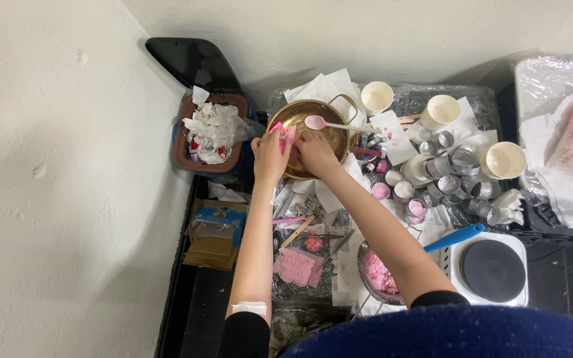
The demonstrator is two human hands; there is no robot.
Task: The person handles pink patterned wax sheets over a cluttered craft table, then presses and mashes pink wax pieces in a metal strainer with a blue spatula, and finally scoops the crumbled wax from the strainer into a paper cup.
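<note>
Both hands are in the gold pot (306,116) at the desk's back edge: left hand (270,156) pinches a pink piece (280,132) to wipe it, right hand (314,152) lies flat and open, steadying it

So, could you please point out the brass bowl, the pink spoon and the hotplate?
brass bowl (329,116): head view, bare inner wall.
pink spoon (315,122): head view, its pink bowl end.
hotplate (493,270): head view, dark round plate.

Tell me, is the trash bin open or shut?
Open. The trash bin has its dark lid tipped back against the wall, and crumpled white paper fills it to the top.
</note>
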